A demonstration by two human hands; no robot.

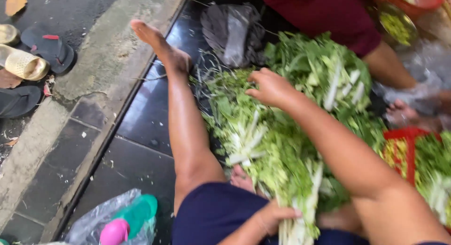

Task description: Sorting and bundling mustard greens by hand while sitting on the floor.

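The left hand (272,217) has its grip closed around pale stalks of the leafy greens (282,146); the right hand (270,87), fingers curled, presses the pile. A clear plastic bag (94,221) lies on the floor at lower left.

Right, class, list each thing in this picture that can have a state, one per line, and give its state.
Left hand: closed around the white stems of a bunch of greens.
Right hand: fingers curled, resting on the pile of greens.
Red basket: holding greens.
Clear plastic bag: crumpled, with green and pink things inside.
Sandals: off, lying on the ground.
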